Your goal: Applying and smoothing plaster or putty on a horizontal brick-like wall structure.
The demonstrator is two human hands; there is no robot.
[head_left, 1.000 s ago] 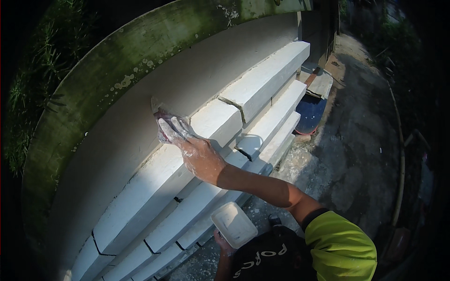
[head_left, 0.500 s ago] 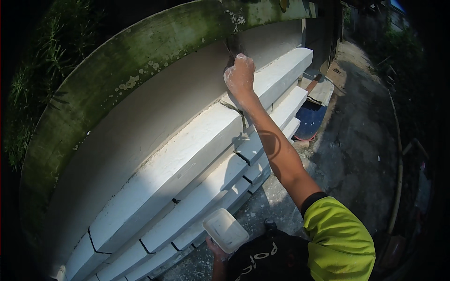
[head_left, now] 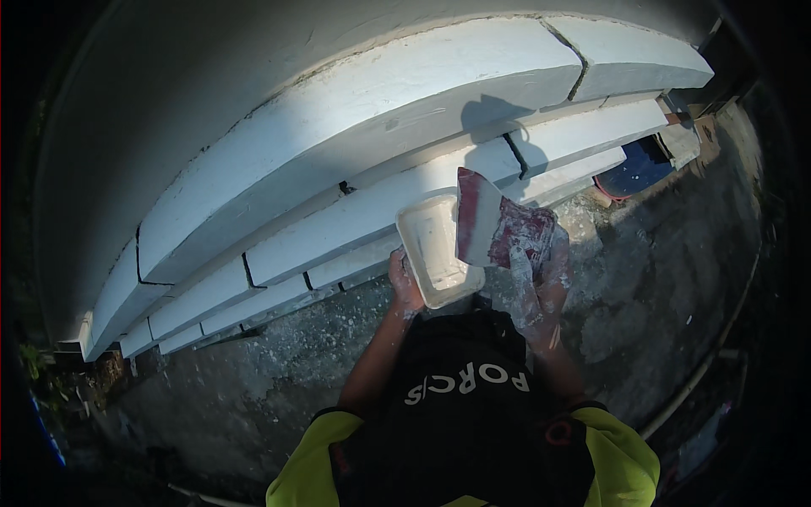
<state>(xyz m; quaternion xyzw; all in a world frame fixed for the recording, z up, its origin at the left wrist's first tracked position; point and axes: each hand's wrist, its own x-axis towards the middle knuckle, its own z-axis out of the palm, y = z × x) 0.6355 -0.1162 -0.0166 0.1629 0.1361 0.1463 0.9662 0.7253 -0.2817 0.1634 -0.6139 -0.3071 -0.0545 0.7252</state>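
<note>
My left hand (head_left: pixel 406 282) grips the side of a shallow, off-white rectangular tub (head_left: pixel 429 226), tilted so its inside shows. A little wet whitish paste lies toward its near end. My right hand (head_left: pixel 545 291), smeared with white, is closed on a dark red putty scraper (head_left: pixel 517 230) with a wide flat blade, also coated in white. The blade's left edge is up against or just over the tub's right rim; I cannot tell whether they touch.
Beyond my hands runs a stepped white ledge (head_left: pixel 355 89) with dark gaps between its sections, below a pale wall (head_left: pixel 186 76). A blue container (head_left: pixel 638 169) stands at the right. The concrete ground (head_left: pixel 287 380) is spotted white. A pipe (head_left: pixel 693 380) runs along the right.
My right hand has come down from high on the wall, near the mossy green rim, to beside the tub. The view has tilted downward, and the tub is now held higher in the picture.
</note>
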